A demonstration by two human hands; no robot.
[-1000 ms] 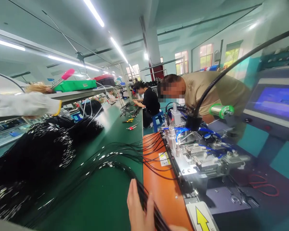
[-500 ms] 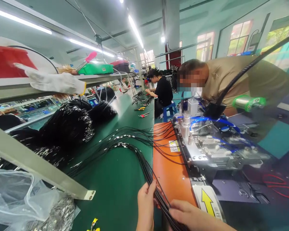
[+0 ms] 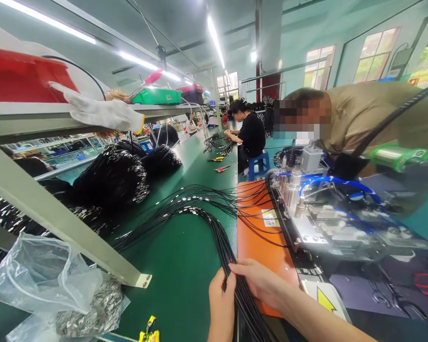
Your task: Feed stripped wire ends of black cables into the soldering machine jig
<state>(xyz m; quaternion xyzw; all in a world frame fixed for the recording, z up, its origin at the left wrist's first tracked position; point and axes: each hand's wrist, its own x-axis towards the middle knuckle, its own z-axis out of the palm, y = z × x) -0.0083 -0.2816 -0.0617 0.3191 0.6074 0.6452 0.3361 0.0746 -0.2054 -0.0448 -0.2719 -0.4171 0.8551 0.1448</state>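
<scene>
Busy workshop today — long green desk (image 3: 180, 294) running off down the room, a co-worker in a black top (image 3: 252, 135) sitting further along it by a tangle of cables (image 3: 217, 142) and some yellow-handled pliers (image 3: 216, 159), and someone in a tan shirt (image 3: 364, 114) leaning over a pneumatic fixture (image 3: 324, 223) with blue air hoses (image 3: 337, 183) off to my right. What's new on my end: my right hand (image 3: 260, 282) has come across and its fingers now lie over the black cable bundle (image 3: 235, 289), slightly spread, the tips reaching my left hand (image 3: 221, 304), which stands upright and pinches the bundle from the side. So both hands are closed around the same stretch of cable, right at the desk's edge beside the orange panel (image 3: 257, 247). From there the bundle fans out up the desk toward the heaped black cable coils (image 3: 110, 183) — and a see-through plastic bag of metal terminals (image 3: 89, 304) lies off to the left, just below the shelf strut (image 3: 57, 218).
</scene>
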